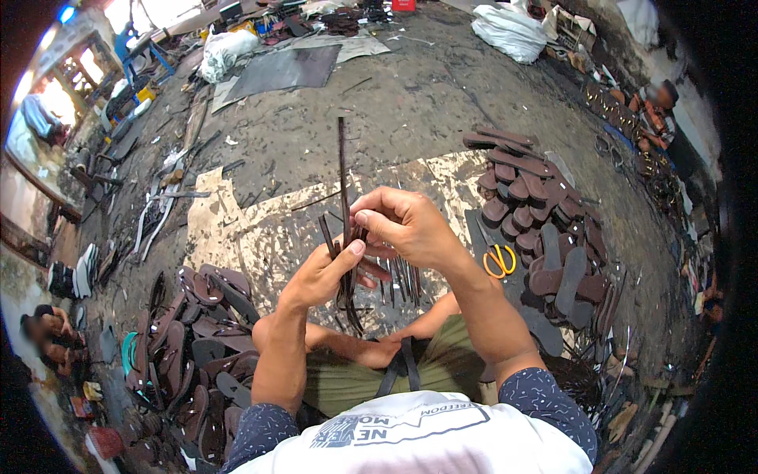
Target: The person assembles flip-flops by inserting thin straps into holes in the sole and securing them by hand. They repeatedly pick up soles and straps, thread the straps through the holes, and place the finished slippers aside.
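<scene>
My left hand (pixel 317 273) is closed round a bundle of thin dark brown strips (pixel 343 162), in front of my crossed legs. One long strip stands well above the hand, a shorter one leans beside it, and more ends hang below. My right hand (pixel 412 227) is at the same bundle, its thumb and forefinger pinched at the strips near the left thumb. The exact spot it grips is partly hidden by the fingers. Further dark strips (pixel 404 283) lie side by side on the worn sheet (pixel 268 213) just beyond my legs.
Scissors with orange handles (pixel 500 261) lie right of my hands. Past them are stacked brown soles (pixel 525 193); strapped sandals (pixel 197 340) are heaped at my left. A person (pixel 657 114) sits far right, another (pixel 51 336) far left. White sacks (pixel 512 33) stand at the back.
</scene>
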Motion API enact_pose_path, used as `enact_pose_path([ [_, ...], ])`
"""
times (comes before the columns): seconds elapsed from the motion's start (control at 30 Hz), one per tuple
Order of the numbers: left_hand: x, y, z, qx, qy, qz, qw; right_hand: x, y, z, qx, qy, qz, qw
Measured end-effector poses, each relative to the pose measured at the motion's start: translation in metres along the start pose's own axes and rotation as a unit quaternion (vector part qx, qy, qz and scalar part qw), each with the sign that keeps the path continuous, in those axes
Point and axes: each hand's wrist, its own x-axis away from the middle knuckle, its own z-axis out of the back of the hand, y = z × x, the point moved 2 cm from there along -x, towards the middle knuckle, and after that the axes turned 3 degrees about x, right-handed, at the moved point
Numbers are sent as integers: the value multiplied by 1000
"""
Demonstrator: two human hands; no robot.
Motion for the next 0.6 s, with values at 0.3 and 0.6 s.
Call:
enact_pose_path([
  [0.3, 2, -6, 4, 39, 29, -56, 997, -6, 9, -6, 5, -16, 87, 996],
  [0.6, 8, -8, 9, -117, 0, -22, 993, -12, -18, 22, -42, 105, 112, 987],
])
